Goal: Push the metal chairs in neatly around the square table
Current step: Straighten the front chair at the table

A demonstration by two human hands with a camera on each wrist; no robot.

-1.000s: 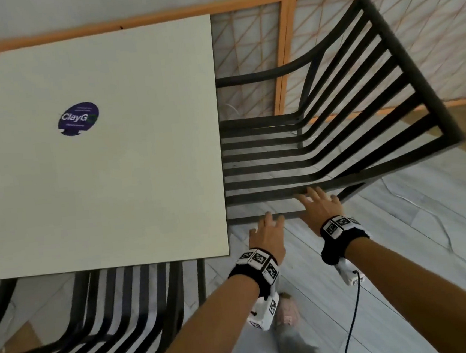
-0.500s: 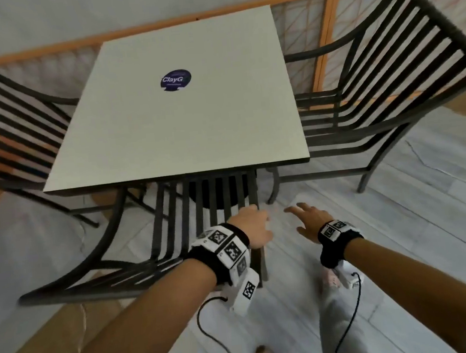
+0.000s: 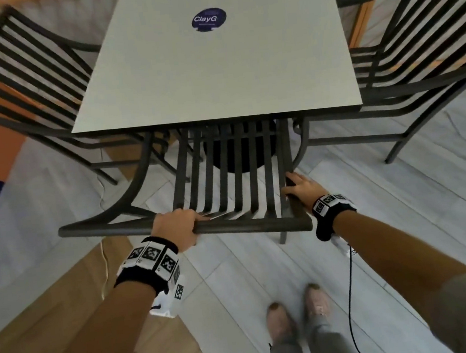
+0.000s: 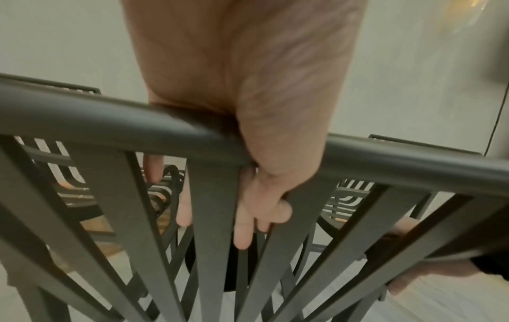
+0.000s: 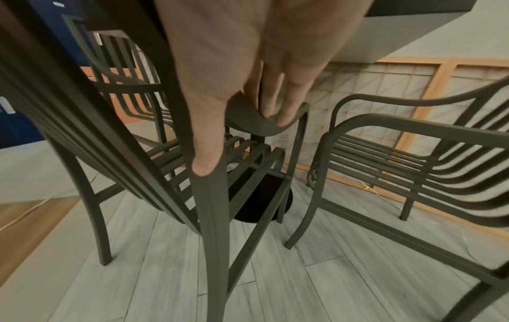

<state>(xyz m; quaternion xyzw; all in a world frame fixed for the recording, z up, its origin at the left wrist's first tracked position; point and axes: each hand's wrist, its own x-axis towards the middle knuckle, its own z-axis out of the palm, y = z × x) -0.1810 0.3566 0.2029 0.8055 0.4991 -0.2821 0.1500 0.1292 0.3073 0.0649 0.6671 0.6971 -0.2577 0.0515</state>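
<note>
- Illumination is dim, soft and even in all three views; no light source is in view.
- Shadows are faint. The darkest area lies under the square table (image 3: 216, 72).
- The pale tabletop carries no glare.
- The head view shows wide-angle distortion: the left chair (image 3: 20, 83) and right chair (image 3: 413, 53) bend outward at the frame edges.
- Motion blur softens the left chair slats and the shoes (image 3: 296, 315).
- In both wrist views the left hand (image 4: 248, 109) and right hand (image 5: 234, 65) are close, large and smeared.
- Wrist-view edges are soft and slightly noisy.
</note>
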